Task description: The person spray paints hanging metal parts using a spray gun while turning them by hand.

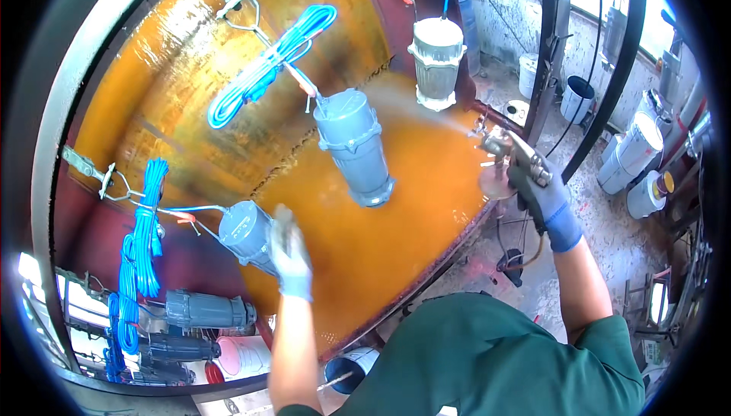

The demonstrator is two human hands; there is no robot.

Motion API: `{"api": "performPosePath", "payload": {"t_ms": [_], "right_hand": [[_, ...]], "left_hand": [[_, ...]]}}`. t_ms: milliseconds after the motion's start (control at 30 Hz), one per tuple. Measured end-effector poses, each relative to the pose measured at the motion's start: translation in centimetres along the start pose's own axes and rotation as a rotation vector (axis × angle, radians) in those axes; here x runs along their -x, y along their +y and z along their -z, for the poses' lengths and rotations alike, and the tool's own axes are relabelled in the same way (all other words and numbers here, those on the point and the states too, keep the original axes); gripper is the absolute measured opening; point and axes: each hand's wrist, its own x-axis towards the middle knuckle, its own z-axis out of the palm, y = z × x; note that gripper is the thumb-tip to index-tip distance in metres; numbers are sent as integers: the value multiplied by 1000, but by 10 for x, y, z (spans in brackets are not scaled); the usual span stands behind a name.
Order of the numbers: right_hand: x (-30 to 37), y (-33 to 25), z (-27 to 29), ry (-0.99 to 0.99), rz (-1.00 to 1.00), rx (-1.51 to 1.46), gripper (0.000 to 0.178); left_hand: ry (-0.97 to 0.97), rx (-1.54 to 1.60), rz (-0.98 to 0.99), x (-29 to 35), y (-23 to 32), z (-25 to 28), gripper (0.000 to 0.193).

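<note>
My right hand [533, 176], in a grey and blue glove, grips a metal spray gun [501, 146]. A pale mist streams left from its nozzle toward a grey cylindrical pump [354, 149], which hangs tilted from a hook with a bundled blue cable [270, 66] above it. My left hand [289, 252], gloved and slightly blurred, has its fingers stretched upward beside another hanging grey pump [247, 233]. It seems to touch that pump's side, though contact is hard to confirm. A third, paler pump [438, 62] hangs farther back on the right.
Behind the pumps curves an orange-coated, wet-looking booth wall [221, 73] over an orange basin [411, 237]. More grey pumps [205, 309] hang at lower left. A bucket [350, 366] stands near me. Dark posts [617, 66], white buckets [640, 142] and a hose [525, 264] are on the right.
</note>
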Motion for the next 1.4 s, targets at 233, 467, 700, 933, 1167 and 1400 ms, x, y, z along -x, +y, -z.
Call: {"api": "performPosePath", "payload": {"t_ms": [233, 467, 700, 933, 1167, 1400], "right_hand": [[21, -1, -13, -384, 255, 151, 21], [8, 14, -1, 65, -91, -126, 44], [16, 13, -6, -203, -25, -66, 33], [12, 12, -13, -166, -64, -119, 35], [0, 20, -25, 70, 11, -95, 34], [11, 12, -37, -182, 118, 77, 24]], "left_hand": [[366, -715, -502, -202, 108, -15, 61], [254, -352, -357, -230, 96, -8, 49], [258, -514, -436, -178, 123, -31, 46], [277, -373, -437, -138, 129, -53, 42], [-151, -267, -501, -78, 152, -69, 46], [-167, -85, -187, 3, 94, -57, 49]]}}
